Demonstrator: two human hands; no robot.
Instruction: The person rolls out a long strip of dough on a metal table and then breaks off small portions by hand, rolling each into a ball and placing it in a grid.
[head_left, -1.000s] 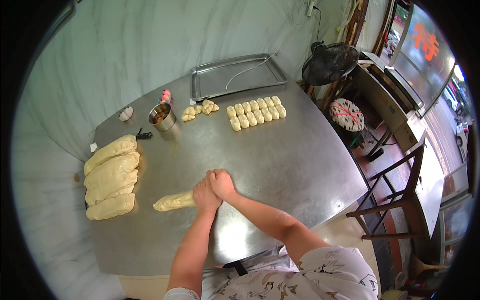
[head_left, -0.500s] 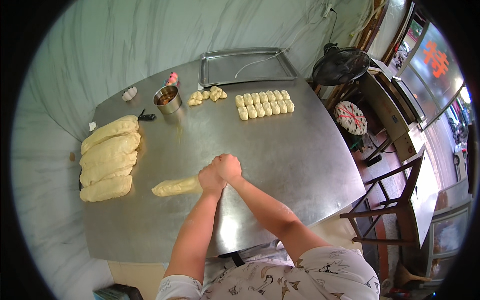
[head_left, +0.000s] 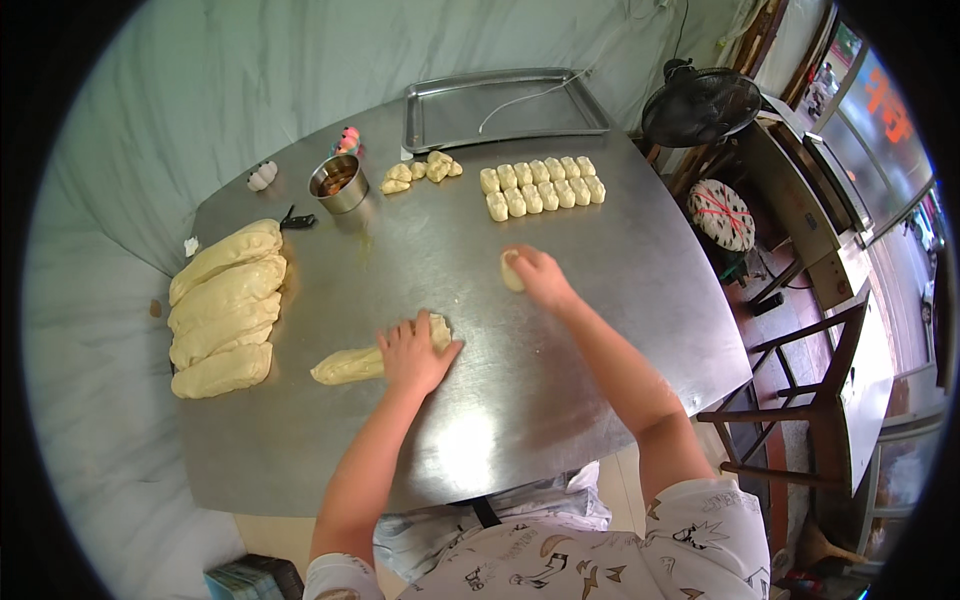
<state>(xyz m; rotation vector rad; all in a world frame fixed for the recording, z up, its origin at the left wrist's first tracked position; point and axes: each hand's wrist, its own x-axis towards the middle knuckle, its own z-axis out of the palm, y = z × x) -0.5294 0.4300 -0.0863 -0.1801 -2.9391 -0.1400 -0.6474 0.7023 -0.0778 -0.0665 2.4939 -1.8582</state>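
A short roll of pale dough (head_left: 345,367) lies on the steel table near the middle. Across its right part rests my left hand (head_left: 415,358), fingers spread, with the roll's end showing past them. Farther right and away from me, my right hand (head_left: 543,280) is closed on a small dough piece (head_left: 511,271), held at or just above the tabletop. Beyond that hand sit two neat rows of small dough pieces (head_left: 545,187). Several irregular dough lumps (head_left: 436,166) lie to the left of the rows.
Thick dough logs (head_left: 225,310) lie side by side at the table's left, with a black-handled tool (head_left: 298,219) near them. A metal pot (head_left: 340,185) holds brown contents. At the back stands a metal tray (head_left: 500,115). A black fan (head_left: 700,105) and wooden chair (head_left: 800,400) are off the right edge.
My hands, together on the dough roll's right end before, are now apart. The right moved right and away from me, holding a separate dough piece; the left stays on the roll, fingers spread.
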